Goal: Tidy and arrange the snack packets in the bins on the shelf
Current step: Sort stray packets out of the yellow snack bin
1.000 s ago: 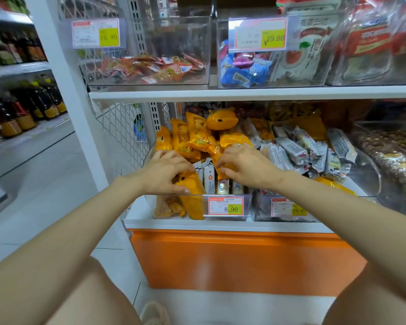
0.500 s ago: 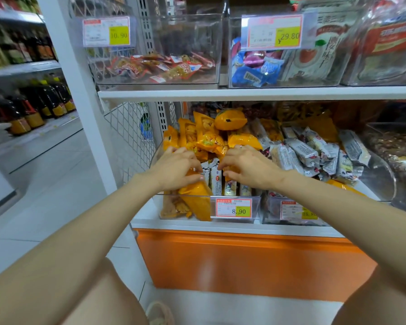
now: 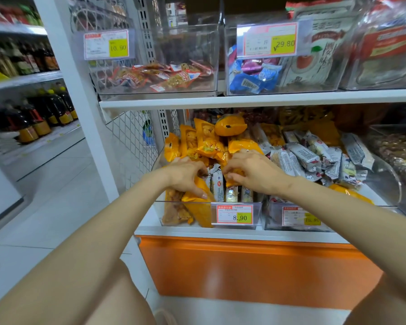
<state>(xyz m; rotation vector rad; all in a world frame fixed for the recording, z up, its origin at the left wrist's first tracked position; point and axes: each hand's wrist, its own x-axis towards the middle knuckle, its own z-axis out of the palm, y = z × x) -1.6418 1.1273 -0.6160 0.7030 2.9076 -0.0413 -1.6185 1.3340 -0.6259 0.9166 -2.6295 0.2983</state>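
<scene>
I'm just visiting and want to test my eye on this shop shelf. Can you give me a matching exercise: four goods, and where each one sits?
Things:
1. orange packets
2. blue packets
3. red packets
4. bottles

Places:
A. shelves at far left
B. bin tagged 10.90
C. bin tagged 8.90
D. bin tagged 29.80

Pairs: 1-C, 2-D, 3-B, 4-A.
</scene>
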